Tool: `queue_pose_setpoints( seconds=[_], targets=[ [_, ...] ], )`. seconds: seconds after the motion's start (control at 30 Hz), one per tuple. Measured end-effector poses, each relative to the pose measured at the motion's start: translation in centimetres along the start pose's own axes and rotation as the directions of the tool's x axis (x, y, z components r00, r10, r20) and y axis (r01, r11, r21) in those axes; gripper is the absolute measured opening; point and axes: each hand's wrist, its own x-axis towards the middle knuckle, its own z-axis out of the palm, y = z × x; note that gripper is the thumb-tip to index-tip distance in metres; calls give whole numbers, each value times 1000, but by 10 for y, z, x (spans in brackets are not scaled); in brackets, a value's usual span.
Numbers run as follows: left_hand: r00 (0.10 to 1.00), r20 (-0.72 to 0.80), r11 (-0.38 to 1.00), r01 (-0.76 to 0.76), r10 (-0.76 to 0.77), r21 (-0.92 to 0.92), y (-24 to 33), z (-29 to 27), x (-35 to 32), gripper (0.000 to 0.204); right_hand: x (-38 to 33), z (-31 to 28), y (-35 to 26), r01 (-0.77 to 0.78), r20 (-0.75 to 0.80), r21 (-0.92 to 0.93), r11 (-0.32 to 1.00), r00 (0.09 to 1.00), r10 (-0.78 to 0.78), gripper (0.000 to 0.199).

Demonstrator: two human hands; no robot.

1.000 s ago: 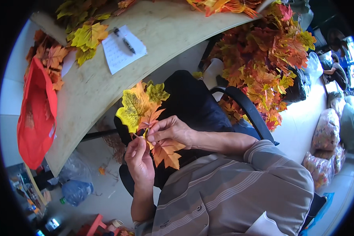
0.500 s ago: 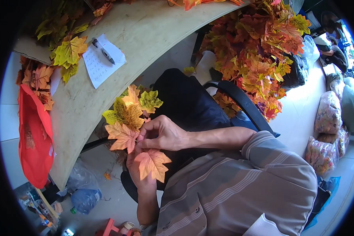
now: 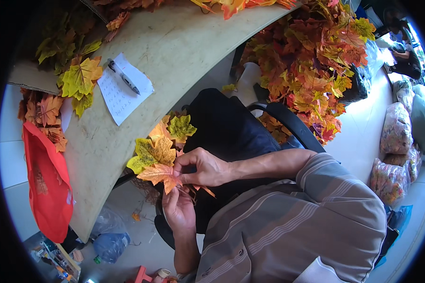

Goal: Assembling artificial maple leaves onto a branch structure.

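Our right hand (image 3: 207,167) pinches the cluster of yellow and orange fabric maple leaves (image 3: 157,158); our left hand (image 3: 178,210) cups their stems, half-open.

Both hands close together, right hand (image 3: 208,167) pinching above left hand (image 3: 178,211)

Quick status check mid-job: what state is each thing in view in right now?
Left hand: palm up, under the leaf sprig.
Right hand: pinching the leaf sprig.
Leaf sprig: held off the table.
Pen: lying on the paper sheet.
Paper sheet: flat on the table.
Red bag: hanging at the table's edge.
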Motion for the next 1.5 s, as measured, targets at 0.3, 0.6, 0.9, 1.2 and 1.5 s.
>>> queue_pose_setpoints(
  seconds=[0.3,0.6,0.9,1.2,1.5],
  targets=[
    [1000,-10,999,23,-23,-23,6,-4,8,22,8,-5,2,-74,61,11,997,995,73,13],
    [1000,-22,1000,-4,4,-14,8,-1,10,17,11,1,4,-69,58,-38,997,996,71,13],
    [999,-9,998,43,-44,-44,4,-21,18,21,16,-1,6,-34,22,-119,992,999,37,14],
    [997,-6,987,76,-78,-140,-3,-26,21,46,20,-1,13,122,47,-241,963,992,-114,18],
    [980,40,960,201,-197,-193,-8,-34,27,39,41,-28,-5,-31,187,-528,848,971,152,33]
  ],
)
